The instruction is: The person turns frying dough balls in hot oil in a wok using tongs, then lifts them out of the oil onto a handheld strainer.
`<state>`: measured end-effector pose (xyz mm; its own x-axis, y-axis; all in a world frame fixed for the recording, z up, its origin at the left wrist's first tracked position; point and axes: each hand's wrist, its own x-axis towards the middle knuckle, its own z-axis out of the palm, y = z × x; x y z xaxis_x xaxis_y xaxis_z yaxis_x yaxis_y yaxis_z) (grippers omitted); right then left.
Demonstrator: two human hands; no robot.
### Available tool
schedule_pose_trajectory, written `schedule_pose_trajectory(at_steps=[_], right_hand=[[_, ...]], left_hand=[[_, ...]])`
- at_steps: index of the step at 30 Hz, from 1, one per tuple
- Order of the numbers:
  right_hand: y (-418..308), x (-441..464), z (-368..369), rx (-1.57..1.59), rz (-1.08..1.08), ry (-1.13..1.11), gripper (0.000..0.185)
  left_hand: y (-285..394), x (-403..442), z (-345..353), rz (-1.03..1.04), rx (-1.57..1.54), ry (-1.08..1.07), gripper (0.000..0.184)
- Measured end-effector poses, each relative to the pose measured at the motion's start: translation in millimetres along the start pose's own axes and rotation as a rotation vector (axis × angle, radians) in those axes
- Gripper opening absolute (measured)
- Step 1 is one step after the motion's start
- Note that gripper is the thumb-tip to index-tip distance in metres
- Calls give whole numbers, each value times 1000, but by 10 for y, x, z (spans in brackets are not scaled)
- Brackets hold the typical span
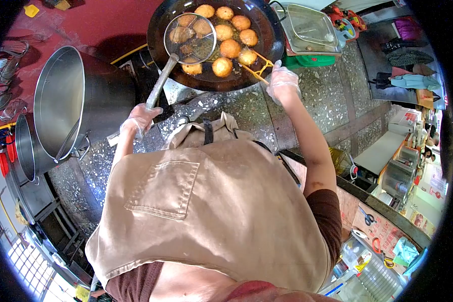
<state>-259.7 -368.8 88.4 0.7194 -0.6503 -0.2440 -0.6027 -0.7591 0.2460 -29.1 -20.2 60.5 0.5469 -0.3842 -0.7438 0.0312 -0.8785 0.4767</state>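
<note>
A wide dark wok (267,48) holds hot-looking oil with several golden-brown fried dough balls (230,49). My left hand (140,120), in a clear plastic glove, is closed on the long handle of a round wire-mesh strainer (190,35). The strainer's mesh lies over the wok's left side, with fried balls visible through it. My right hand (283,83), also gloved, grips yellowish tongs (259,66) at the wok's near right edge. Their tips reach a fried ball (247,56); whether they pinch it I cannot tell.
Left of the wok stands a large steel pot (108,90) with a smaller pot (25,151) beside it. A rack tray (312,30) sits to the right above a green basin (312,61). Scissors (367,216) lie on a surface at lower right. Whisks (16,49) hang at far left.
</note>
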Motion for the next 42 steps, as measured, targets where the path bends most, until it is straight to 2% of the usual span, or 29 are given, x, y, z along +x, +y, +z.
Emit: schedule_pose_trajectory(at_steps=[4,6,13,24,31,33,42], right_hand=[[19,48,72,-4,7,-10,58],[26,57,81,11,30,-44,68],[20,4,47,-10,-22,15,62],[12,-24,50,-37,30,-7,77],[2,-44,6,-67,26,13,73],[-10,-74,-84,9,38,-42,68],[-11,-76,-82,9,50,-42,68]], left_hand=[[-5,10,-7,-4,2,-16,36],[-4,8,-7,0,-2,-8,36],[16,-10,0,-3,9,4,35],[45,-39,-3,-22,-16,-9,35],[44,-36,-4,-15,-9,-19,36],[69,-60,-2,-17,-27,-9,36],[37,-37,7,-9,-34,-6,34]])
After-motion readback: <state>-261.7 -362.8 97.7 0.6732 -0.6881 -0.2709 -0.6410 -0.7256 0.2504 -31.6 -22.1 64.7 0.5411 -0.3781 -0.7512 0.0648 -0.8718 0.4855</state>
